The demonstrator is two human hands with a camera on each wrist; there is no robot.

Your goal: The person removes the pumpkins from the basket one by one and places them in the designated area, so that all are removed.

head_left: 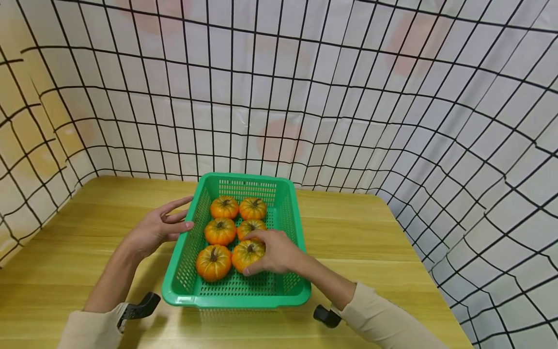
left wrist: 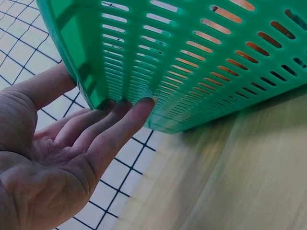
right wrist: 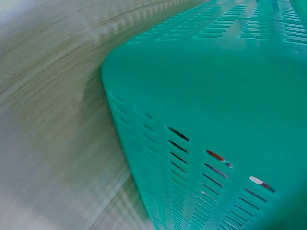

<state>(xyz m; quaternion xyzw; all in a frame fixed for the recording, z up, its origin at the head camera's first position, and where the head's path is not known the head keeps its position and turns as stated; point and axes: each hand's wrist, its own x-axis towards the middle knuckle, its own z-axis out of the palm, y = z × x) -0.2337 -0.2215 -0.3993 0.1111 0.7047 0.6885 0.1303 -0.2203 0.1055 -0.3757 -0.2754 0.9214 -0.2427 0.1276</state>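
Several small orange pumpkins stand in two columns inside a green perforated basket [head_left: 237, 302] in the head view. My right hand [head_left: 279, 252] reaches over the basket's right side and holds the front right pumpkin [head_left: 247, 254], thumb on its near side and fingers beyond it. Just behind it, a second pumpkin [head_left: 251, 228] is partly covered by the fingers. My left hand [head_left: 152, 228] is at the basket's left side, thumb over the rim. In the left wrist view its nearly straight fingers [left wrist: 115, 134] touch the slotted outer wall [left wrist: 192, 62]. The right wrist view shows only the basket's outside [right wrist: 206, 96].
The basket sits on a wood-grain table [head_left: 348, 232]. A white backdrop with a black grid [head_left: 270, 97] rises behind the table and along both sides. Dark wrist-worn devices [head_left: 146, 306] are by both sleeves, close to the basket's front corners.
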